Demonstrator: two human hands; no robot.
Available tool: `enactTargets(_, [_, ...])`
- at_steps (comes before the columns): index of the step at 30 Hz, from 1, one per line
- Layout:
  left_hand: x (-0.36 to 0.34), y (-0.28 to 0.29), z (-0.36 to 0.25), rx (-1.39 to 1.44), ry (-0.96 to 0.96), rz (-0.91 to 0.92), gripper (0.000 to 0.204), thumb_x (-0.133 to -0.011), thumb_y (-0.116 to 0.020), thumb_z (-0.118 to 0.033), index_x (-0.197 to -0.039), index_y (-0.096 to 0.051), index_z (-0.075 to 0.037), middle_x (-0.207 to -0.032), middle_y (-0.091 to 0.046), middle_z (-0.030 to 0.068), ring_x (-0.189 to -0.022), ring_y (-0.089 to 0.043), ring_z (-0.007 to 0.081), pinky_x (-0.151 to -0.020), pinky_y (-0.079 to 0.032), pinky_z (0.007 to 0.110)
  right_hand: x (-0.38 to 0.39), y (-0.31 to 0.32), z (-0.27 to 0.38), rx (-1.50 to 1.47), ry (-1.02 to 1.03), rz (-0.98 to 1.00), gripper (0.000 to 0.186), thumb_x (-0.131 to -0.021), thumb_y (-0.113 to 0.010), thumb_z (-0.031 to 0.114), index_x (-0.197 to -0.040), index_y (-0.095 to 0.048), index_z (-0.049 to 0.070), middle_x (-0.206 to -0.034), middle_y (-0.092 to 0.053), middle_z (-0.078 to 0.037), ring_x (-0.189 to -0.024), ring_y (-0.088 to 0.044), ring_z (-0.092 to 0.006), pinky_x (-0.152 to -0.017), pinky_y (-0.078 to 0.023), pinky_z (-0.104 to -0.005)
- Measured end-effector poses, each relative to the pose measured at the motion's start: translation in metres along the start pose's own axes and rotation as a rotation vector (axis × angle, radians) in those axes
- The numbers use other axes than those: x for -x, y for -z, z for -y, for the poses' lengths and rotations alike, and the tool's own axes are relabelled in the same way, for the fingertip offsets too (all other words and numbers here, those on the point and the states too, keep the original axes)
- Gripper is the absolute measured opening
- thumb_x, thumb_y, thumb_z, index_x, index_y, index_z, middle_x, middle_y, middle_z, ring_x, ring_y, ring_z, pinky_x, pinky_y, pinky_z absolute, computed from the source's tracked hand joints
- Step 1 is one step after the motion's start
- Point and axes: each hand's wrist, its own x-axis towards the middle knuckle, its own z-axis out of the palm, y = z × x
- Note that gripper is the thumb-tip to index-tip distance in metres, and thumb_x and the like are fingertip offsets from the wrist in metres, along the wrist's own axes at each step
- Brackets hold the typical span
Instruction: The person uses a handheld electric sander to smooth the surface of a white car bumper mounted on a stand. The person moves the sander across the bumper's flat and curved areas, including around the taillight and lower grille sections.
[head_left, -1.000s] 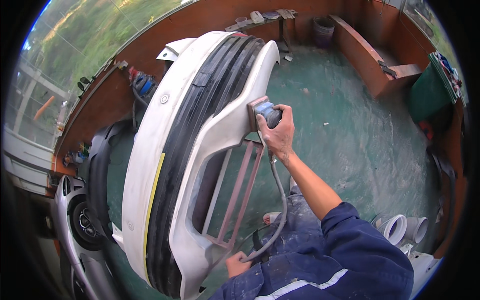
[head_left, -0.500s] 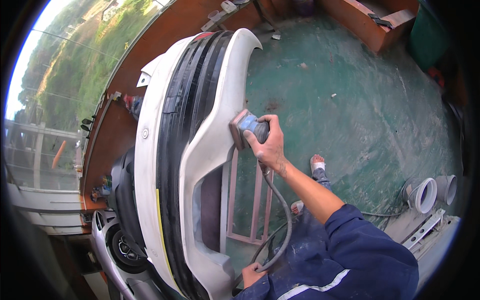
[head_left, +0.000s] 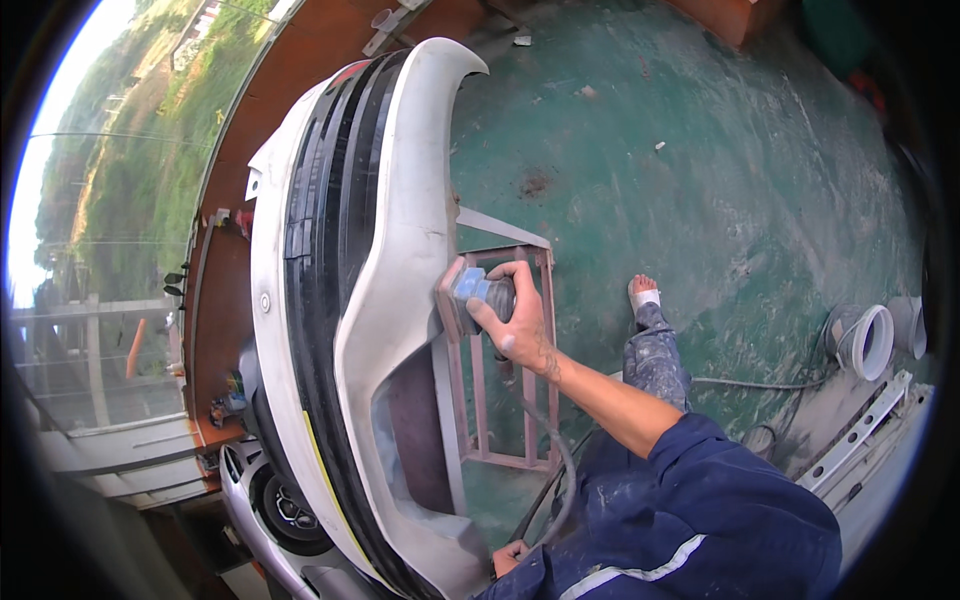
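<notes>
A white car bumper (head_left: 410,270) with black trim stretches from the far side toward me on the left. My right hand (head_left: 520,325) is wrapped around the dark top of a blue-and-black sander (head_left: 468,288). Its flat pad presses against the bumper's right face, just above the large recess. A grey hose (head_left: 570,490) hangs from beneath the sander and curves down toward my body. Low in the view, beside the bumper's near end, my left hand (head_left: 509,557) is closed around the hose, partly hidden by my sleeve.
A pinkish metal stand (head_left: 545,300) is beneath and beside the bumper. White buckets (head_left: 870,340) and a holed metal rail (head_left: 855,430) lie to the right. A silver car (head_left: 250,510) stands at lower left. My foot (head_left: 644,288) is on the green floor.
The sander and my right hand have slid along the bumper toward me, nearer the recess. The whole view has shifted, showing more of the stand and my leg. My left hand stays low.
</notes>
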Motion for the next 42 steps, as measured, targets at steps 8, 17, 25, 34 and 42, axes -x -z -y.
enactTargets(8, [-0.019, -0.011, -0.020, -0.110, -0.257, -0.011, 0.038, -0.085, -0.081, -0.009, -0.064, -0.050, -0.005, -0.062, -0.049, 0.0015, -0.065, -0.046, 0.0142, -0.065, -0.039, 0.032, -0.072, 0.020, -0.004, -0.011, -0.174, 0.086, 0.053, -0.090, -0.084, 0.037, -0.116, -0.058, 0.000, -0.095, -0.068, -0.017, -0.086, -0.066, -0.0256, -0.082, -0.054, -0.0405])
enactTargets(17, [-0.013, -0.004, -0.101, -0.020, -0.100, -0.281, 0.051, -0.083, -0.092, -0.008, -0.062, -0.046, -0.002, -0.062, -0.047, -0.0016, -0.065, -0.041, 0.0082, -0.057, -0.034, 0.031, -0.084, 0.030, 0.025, 0.132, -0.330, 0.132, 0.064, -0.086, -0.085, 0.046, -0.117, -0.059, -0.004, -0.107, -0.070, -0.023, -0.100, -0.069, -0.0336, -0.090, -0.054, -0.0426])
enactTargets(25, [-0.010, 0.021, -0.074, -0.061, 0.083, -0.299, 0.042, -0.085, -0.091, -0.011, -0.065, -0.055, -0.003, -0.066, -0.053, -0.0051, -0.065, -0.042, 0.0055, -0.057, -0.034, 0.028, -0.079, 0.009, 0.069, 0.149, -0.221, 0.037, 0.055, -0.088, -0.085, 0.035, -0.116, -0.055, -0.002, -0.109, -0.067, -0.024, -0.100, -0.069, -0.0388, -0.090, -0.055, -0.0462])
enactTargets(34, [-0.027, -0.010, -0.109, 0.043, 0.035, -0.170, 0.028, -0.087, -0.088, -0.016, -0.078, -0.065, -0.002, -0.069, -0.054, -0.0065, -0.067, -0.045, 0.0050, -0.060, -0.036, 0.026, -0.103, 0.004, 0.089, 0.211, 0.025, 0.009, 0.056, -0.086, -0.084, 0.030, -0.121, -0.055, -0.001, -0.113, -0.063, -0.023, -0.100, -0.068, -0.0411, -0.089, -0.055, -0.0491])
enactTargets(42, [-0.048, -0.010, -0.144, 0.011, 0.028, -0.116, 0.027, -0.093, -0.086, -0.023, -0.096, -0.073, 0.000, -0.076, -0.064, -0.0024, -0.074, -0.055, 0.0061, -0.068, -0.046, 0.026, -0.093, -0.006, 0.107, 0.343, 0.276, 0.006, 0.052, -0.088, -0.084, 0.026, -0.122, -0.053, 0.002, -0.115, -0.058, -0.021, -0.092, -0.069, -0.0451, -0.081, -0.059, -0.0519])
